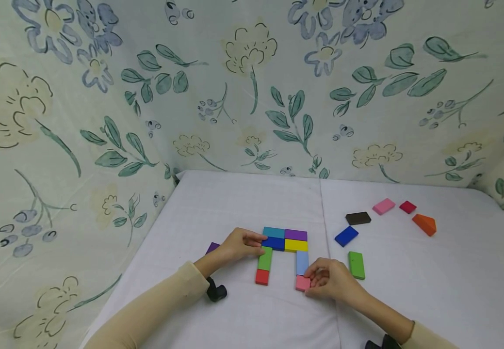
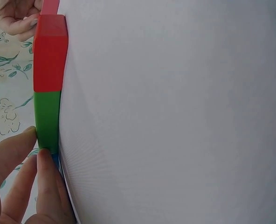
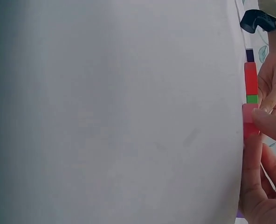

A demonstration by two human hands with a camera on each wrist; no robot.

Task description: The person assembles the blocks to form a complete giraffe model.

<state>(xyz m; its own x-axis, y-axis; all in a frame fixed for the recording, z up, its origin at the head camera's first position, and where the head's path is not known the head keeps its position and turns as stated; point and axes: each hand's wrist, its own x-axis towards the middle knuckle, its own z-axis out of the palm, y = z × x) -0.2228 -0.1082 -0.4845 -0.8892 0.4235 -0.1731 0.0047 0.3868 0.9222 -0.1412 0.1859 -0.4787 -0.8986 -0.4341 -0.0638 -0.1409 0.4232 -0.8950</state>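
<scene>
Coloured blocks lie joined in an arch shape on the table. Its top holds a teal block (image 1: 274, 232), purple block (image 1: 296, 235), dark blue block (image 1: 274, 244) and yellow block (image 1: 296, 245). A green block (image 1: 265, 259) and red block (image 1: 262, 277) form the left leg; a light blue block (image 1: 301, 262) and pink block (image 1: 302, 283) form the right one. My left hand (image 1: 239, 245) touches the left side of the arch with its fingertips, at the dark blue and green blocks. Thumb and finger of my right hand (image 1: 332, 281) pinch the pink block at the right leg's lower end.
To the right lie loose blocks: a black one (image 1: 358, 218), a blue one (image 1: 346, 236), a green one (image 1: 356, 265), a pink one (image 1: 383, 206), a red one (image 1: 407, 207) and an orange one (image 1: 424, 224). Another purple block (image 1: 212, 247) is partly behind the left wrist.
</scene>
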